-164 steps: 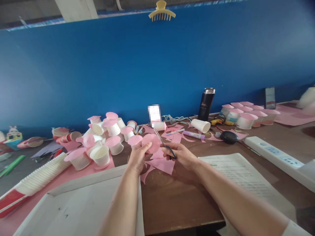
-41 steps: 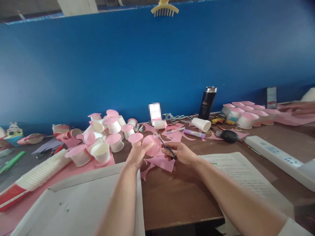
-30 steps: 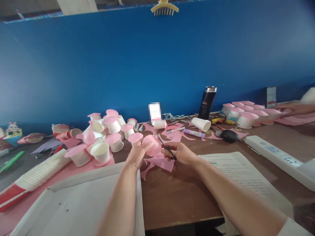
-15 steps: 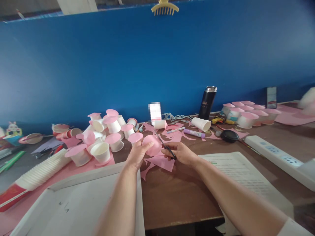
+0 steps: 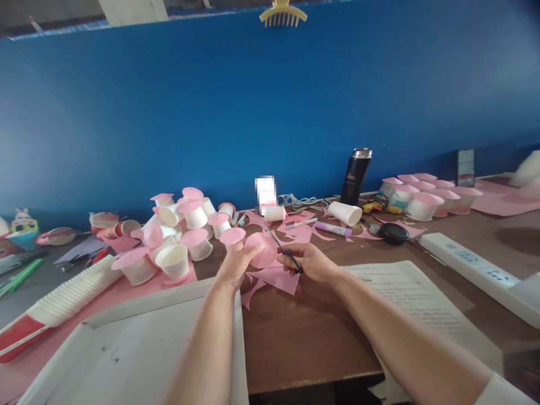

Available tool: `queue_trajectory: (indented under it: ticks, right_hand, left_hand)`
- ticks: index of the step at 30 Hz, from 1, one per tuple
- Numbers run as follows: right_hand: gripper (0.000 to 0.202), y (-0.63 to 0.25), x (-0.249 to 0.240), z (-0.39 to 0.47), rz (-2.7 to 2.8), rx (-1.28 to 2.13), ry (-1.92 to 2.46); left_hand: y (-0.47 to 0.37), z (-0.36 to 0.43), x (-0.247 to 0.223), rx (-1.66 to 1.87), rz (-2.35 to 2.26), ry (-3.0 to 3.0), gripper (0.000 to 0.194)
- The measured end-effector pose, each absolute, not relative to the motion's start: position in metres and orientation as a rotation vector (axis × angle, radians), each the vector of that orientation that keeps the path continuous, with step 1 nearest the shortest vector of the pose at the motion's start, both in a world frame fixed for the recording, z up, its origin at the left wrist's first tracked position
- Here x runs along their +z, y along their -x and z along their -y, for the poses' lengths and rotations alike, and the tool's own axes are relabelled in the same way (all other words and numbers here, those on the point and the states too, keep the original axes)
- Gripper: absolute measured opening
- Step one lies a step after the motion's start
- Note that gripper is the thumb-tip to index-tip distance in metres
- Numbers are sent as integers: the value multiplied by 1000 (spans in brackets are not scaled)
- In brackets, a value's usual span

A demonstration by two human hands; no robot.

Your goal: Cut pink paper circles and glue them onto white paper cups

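Note:
Between the thumb and fingers of my left hand [image 5: 236,260] is a round pink paper disc [image 5: 264,251], held over the brown desk. My right hand [image 5: 311,262] grips dark-handled scissors [image 5: 292,261] by the loops, with the blades pointing up and left along the disc's right edge. Whether the blades bite into the paper I cannot tell. Under both hands lie pink paper scraps [image 5: 280,279]. To the left of my left hand stand white paper cups [image 5: 198,247] topped with pink discs, some upright and some lying over.
A stack of nested cups [image 5: 71,292] lies at left beside a white box lid [image 5: 139,349]. Toward the back are a purple glue stick [image 5: 333,228], a tipped cup [image 5: 345,214] and a black bottle [image 5: 356,177]. A power strip [image 5: 476,273] and printed sheet [image 5: 415,309] lie at right.
The pink disc has turned very slightly in my left hand. Both hands and the scissors are in nearly the same place as before.

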State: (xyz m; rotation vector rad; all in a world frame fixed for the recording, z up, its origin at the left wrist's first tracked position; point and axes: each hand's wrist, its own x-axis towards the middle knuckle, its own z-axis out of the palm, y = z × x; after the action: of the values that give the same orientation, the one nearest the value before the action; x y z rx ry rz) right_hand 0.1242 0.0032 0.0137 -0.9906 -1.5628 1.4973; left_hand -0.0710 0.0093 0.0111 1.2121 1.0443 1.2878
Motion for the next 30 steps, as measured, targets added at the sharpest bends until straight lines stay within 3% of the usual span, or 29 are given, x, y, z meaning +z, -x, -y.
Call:
queue_trajectory:
  ticks: [13, 30]
  right_hand:
    - [54, -122, 16, -2, 1509, 1478, 1022]
    - [55, -124, 14, -3, 1551, 1477, 1049]
  left_hand:
    - [73, -10, 11, 1283, -1082, -1219, 44]
    - [74, -12, 9, 1305, -1086, -1215, 49]
